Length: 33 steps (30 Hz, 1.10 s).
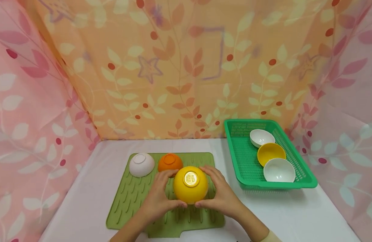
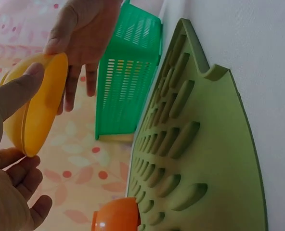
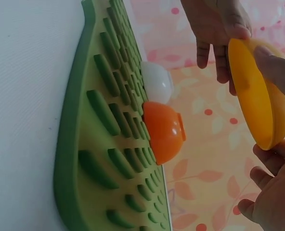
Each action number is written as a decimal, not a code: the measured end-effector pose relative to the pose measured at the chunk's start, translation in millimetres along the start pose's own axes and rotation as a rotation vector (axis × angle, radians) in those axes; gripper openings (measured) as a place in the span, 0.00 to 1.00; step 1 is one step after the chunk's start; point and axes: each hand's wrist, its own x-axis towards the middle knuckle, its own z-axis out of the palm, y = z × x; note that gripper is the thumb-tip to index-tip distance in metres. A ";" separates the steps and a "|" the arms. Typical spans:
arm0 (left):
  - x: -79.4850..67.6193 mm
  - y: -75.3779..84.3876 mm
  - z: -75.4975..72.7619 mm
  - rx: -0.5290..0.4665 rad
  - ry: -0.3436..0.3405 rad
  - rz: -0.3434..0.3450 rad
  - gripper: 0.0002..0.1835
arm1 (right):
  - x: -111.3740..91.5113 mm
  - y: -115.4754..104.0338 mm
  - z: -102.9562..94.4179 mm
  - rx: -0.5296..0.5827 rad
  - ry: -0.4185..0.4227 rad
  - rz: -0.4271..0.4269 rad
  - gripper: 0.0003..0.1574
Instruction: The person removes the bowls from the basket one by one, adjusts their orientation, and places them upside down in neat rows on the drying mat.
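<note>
A yellow bowl [image 1: 190,191] is held upside down above the green drying mat [image 1: 125,201], its foot ring facing up. On one side my left hand [image 1: 158,195] grips its rim between thumb and fingers. My right hand [image 1: 220,195] grips the opposite side in the same way. Both wrist views show a gap between the bowl [image 3: 258,96] and the mat [image 3: 99,134]. Behind it on the mat, a white bowl [image 1: 142,166] and an orange bowl [image 1: 169,162] lie face down side by side.
To the right stands a green basket [image 1: 240,161] holding a white bowl [image 1: 261,137], a yellow bowl [image 1: 269,153] and another white bowl [image 1: 280,170]. A white cloth [image 1: 83,188] covers the table, and patterned curtains [image 1: 174,84] hang around its back and sides.
</note>
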 end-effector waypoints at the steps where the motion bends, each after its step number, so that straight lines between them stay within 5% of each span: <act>1: 0.7 -0.7 0.6 0.012 0.001 0.009 0.54 | -0.4 1.3 0.6 -0.002 -0.001 0.006 0.67; 8: 12.9 -3.6 -0.7 0.148 -0.030 0.054 0.55 | 6.2 9.4 1.5 -0.043 0.006 -0.005 0.66; 17: 68.9 -16.8 -7.2 0.331 -0.086 0.168 0.51 | 43.9 34.2 9.8 -0.033 0.058 0.089 0.65; 24: 108.3 -30.7 -2.4 0.464 -0.178 0.153 0.52 | 65.2 54.5 12.2 -0.037 0.098 0.164 0.63; 33: 130.9 -38.9 11.2 0.588 -0.232 0.113 0.52 | 81.7 78.6 13.7 -0.105 0.076 0.227 0.63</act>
